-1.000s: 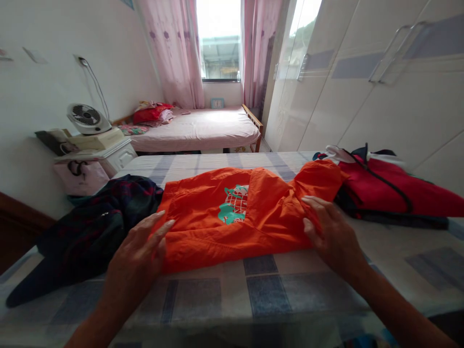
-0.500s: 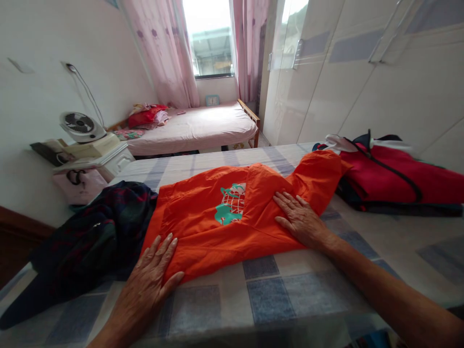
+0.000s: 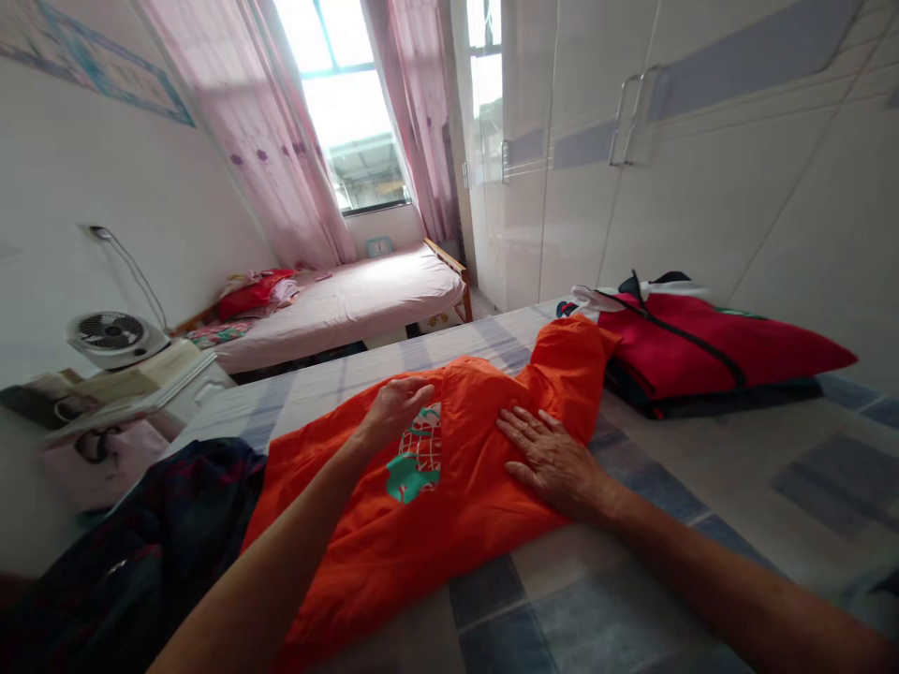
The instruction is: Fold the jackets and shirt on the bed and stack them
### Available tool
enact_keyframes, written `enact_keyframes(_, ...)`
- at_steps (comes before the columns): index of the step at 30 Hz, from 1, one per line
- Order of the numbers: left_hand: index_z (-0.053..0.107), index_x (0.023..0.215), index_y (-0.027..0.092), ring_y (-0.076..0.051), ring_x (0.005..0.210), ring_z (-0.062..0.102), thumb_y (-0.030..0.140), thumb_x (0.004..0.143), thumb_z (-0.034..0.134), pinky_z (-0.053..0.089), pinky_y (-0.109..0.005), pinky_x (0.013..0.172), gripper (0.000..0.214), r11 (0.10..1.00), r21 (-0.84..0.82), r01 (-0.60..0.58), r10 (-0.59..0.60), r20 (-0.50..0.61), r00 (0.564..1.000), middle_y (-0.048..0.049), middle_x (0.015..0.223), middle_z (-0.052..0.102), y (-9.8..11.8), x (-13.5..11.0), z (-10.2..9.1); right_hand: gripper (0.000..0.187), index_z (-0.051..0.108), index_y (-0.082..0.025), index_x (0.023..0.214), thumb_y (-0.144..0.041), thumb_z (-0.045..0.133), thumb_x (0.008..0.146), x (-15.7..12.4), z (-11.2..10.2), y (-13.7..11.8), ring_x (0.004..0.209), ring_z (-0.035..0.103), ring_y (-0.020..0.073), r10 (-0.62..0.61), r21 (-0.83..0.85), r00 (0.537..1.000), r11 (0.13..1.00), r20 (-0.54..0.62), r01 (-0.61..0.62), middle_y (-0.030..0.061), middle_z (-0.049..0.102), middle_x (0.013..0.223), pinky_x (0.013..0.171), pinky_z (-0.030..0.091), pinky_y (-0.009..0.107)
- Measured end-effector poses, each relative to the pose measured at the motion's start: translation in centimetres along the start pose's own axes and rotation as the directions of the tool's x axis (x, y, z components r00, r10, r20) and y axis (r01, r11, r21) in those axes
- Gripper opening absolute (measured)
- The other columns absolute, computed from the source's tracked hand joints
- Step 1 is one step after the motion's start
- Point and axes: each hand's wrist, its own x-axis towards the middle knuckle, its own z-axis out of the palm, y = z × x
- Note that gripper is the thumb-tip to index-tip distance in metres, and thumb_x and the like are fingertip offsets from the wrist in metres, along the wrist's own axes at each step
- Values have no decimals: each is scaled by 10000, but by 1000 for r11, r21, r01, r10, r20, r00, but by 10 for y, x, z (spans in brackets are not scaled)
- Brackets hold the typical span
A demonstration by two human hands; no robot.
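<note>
An orange garment [image 3: 484,505] with a green and white globe print [image 3: 414,468] lies spread on the checked bedspread [image 3: 596,599], one part folded over the print's edge. My right hand [image 3: 552,459] rests flat on its right part with the fingers spread. Over the upper edge of the print is my left hand [image 3: 400,407], its fingers extended to the right and holding nothing; I cannot tell whether it touches the cloth. My left forearm crosses above the garment and hides some of its left side.
To the left lies a dark plaid garment [image 3: 161,524]. A pile of folded clothes with a red one [image 3: 695,337] on top sits at the right. Beyond are a second bed [image 3: 351,304], white wardrobes [image 3: 702,197] and a small fan [image 3: 116,337] on a cabinet.
My left hand has left the garment's lower left edge and moved up and right to the globe print. The right hand stays on the cloth. The view has tilted and shifted right.
</note>
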Motion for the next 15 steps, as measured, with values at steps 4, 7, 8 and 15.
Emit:
enact_keyframes(4, 652, 734, 131, -187, 721, 594, 388, 731, 641, 424, -268, 655, 257, 995, -67, 68, -73, -73, 995, -16, 659, 625, 3, 56, 35, 580, 336, -212, 1432, -487, 347, 921, -1, -1, 0, 1389, 243, 210, -7, 31, 1000, 999, -30, 8, 48, 328, 1488, 1119, 220, 452)
enact_keyframes(7, 627, 842, 122, -163, 755, 599, 335, 755, 675, 462, -290, 690, 235, 979, -150, 139, -154, -94, 984, -25, 781, 636, 1, 75, 50, 574, 340, -208, 1430, -474, 357, 921, -1, -1, 0, 1388, 246, 209, -9, 35, 999, 999, -51, 10, 51, 339, 1484, 1116, 230, 457)
enact_keyframes(8, 618, 875, 122, -150, 751, 600, 332, 792, 649, 481, -298, 687, 229, 970, -186, 159, -176, -77, 981, -24, 822, 635, 1, 77, 53, 574, 342, -205, 1429, -469, 367, 919, -2, 0, 0, 1386, 249, 212, -12, 33, 998, 999, -57, 14, 54, 344, 1482, 1114, 232, 460)
enact_keyframes(15, 625, 968, 116, -82, 604, 555, 228, 826, 613, 474, -225, 573, 182, 881, -450, 145, -220, -119, 968, -6, 783, 619, 10, 76, 36, 460, 473, -158, 1335, -307, 441, 901, -4, -2, -6, 1387, 235, 250, -115, -50, 965, 993, -237, 106, 87, 393, 1458, 1129, 198, 459)
